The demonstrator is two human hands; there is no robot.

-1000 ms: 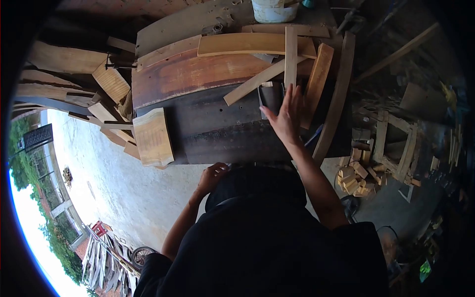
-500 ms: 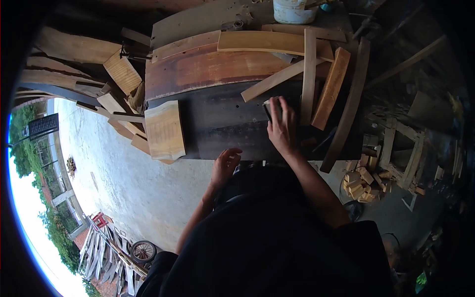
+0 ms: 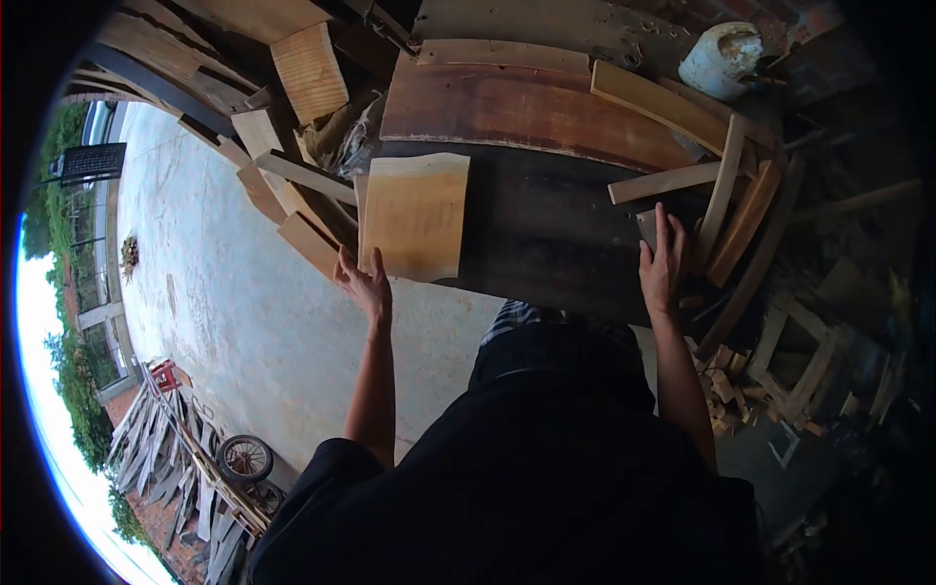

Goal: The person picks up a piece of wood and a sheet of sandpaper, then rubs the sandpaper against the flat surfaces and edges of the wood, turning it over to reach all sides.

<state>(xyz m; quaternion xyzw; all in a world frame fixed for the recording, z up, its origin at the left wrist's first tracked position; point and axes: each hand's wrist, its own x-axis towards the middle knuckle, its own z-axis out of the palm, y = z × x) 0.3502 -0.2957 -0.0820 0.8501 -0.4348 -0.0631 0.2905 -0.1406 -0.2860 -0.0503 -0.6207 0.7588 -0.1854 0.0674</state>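
My left hand (image 3: 364, 285) is open with fingers spread, reaching up to the near left corner of a pale curved wooden board (image 3: 414, 214) that overhangs the dark workbench (image 3: 546, 234). The fingertips are at the board's edge; whether they touch it is unclear. My right hand (image 3: 663, 261) lies flat on a small dark block (image 3: 647, 226) on the bench, right beside several crossed wooden slats (image 3: 726, 200).
Curved reddish and pale planks (image 3: 526, 102) cover the far half of the bench, with a white bucket (image 3: 721, 58) at the back right. Offcuts (image 3: 292, 185) are stacked left of the bench. Small wood blocks (image 3: 721, 385) and a wooden frame lie on the floor at right.
My left hand has gone from the bench's near edge out to the left, up to the pale board. My right hand stays on the dark block. My view has swung left.
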